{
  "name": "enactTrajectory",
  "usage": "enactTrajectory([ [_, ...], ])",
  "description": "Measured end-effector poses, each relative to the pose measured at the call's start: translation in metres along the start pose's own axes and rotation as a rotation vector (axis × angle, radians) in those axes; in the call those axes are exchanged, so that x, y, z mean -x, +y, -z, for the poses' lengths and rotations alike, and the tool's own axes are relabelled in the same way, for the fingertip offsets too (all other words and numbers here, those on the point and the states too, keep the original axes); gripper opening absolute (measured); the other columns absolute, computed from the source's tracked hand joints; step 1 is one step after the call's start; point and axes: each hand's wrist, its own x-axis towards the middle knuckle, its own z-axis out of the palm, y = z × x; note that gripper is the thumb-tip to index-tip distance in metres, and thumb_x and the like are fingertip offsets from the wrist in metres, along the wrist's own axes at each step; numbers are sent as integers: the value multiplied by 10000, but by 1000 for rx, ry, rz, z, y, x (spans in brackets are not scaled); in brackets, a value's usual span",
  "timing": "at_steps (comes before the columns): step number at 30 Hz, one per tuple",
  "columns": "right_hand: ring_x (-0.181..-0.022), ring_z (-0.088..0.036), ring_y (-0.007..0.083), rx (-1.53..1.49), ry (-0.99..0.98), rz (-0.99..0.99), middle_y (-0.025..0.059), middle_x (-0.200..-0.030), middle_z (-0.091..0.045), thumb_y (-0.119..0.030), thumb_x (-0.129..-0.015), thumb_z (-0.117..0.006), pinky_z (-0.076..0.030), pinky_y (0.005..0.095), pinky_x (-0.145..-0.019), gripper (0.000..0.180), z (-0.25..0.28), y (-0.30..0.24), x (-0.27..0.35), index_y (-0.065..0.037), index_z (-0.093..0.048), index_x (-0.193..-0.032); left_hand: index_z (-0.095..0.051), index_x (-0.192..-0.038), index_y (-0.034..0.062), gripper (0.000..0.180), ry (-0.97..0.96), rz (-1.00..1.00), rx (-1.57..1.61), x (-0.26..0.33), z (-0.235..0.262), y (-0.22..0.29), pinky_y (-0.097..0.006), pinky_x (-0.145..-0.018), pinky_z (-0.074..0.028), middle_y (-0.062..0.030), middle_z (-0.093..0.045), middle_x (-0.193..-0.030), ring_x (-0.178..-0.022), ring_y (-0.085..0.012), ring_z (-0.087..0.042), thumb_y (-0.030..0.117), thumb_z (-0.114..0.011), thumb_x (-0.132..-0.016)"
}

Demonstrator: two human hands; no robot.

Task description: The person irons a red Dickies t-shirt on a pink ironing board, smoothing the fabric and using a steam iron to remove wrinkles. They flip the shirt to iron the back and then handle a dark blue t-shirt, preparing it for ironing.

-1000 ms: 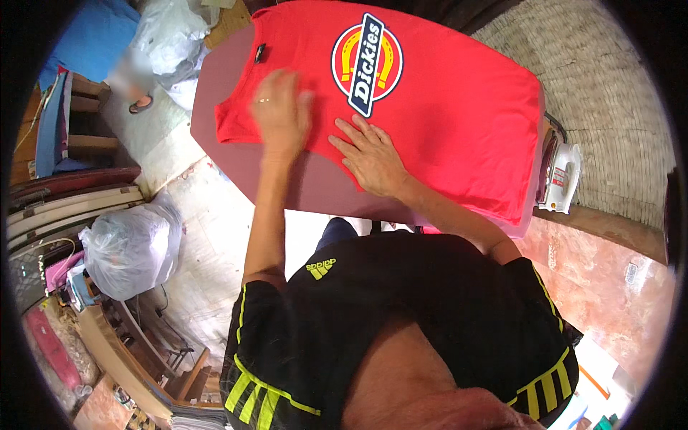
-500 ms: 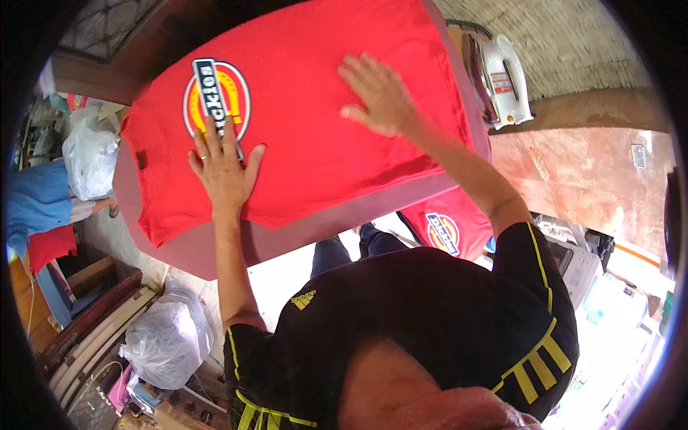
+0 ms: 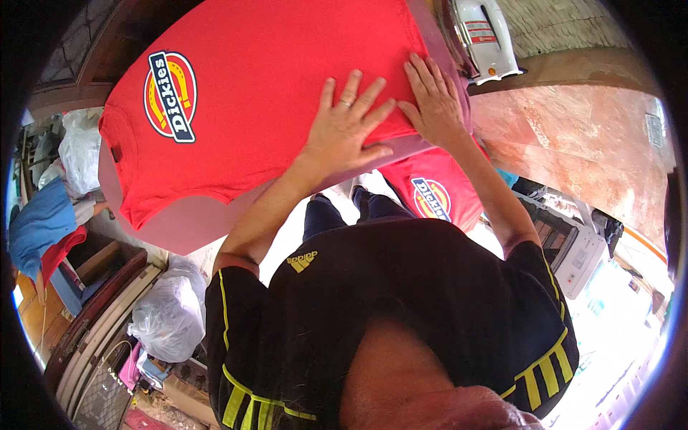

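— Head view: where's the shirt?
— The red shirt (image 3: 272, 93) lies spread flat on a mauve board (image 3: 193, 222), its round emblem toward the left of the picture.
— And the hands?
— Both are open, palms down on the shirt's lower right part. The left hand (image 3: 347, 125) has its fingers splayed and wears a ring; the right hand (image 3: 433, 104) lies just beside it, thumbs nearly touching, near the board's right end.
— Gripping anything?
— No, just pressing flat on the cloth.
— What else is around?
— A white iron (image 3: 487, 36) stands beyond the right hand. A second red shirt (image 3: 433, 193) hangs below the board, and a clear plastic bag (image 3: 168, 315) sits on the floor at lower left.
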Motion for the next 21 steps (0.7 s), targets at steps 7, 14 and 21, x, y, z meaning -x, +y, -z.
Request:
enactTrajectory([
  [7, -1224, -530, 393, 58, 354, 7, 253, -1357, -518, -178, -919, -647, -443, 444, -1003, 509, 70, 138, -32, -11, -502, -1378, -371, -1514, 219, 866, -93, -216, 130, -12, -23, 56, -661, -1159, -96, -57, -247, -1615, -1496, -370, -149, 741, -507, -837],
  [14, -551, -519, 108, -829, -94, -603, 38, -673, -560, -441, -935, -626, -442, 272, -535, 432, 55, 194, -83, -10, -602, -908, -424, -1468, 179, 579, 204, 195, 8, 23, -4, 3, -560, -1129, -239, -69, -404, -1530, -1444, -303, -316, 461, -517, -970],
  [21, -501, -392, 49, -662, -74, -543, -40, -632, -471, -423, -971, -595, -300, 230, -454, 382, 110, 118, -72, -44, -626, -1006, -399, -1487, 178, 680, 356, 675, -221, 110, 13, -46, -648, -1096, -229, -177, -290, -1566, -1429, -448, -263, 544, -540, -932],
])
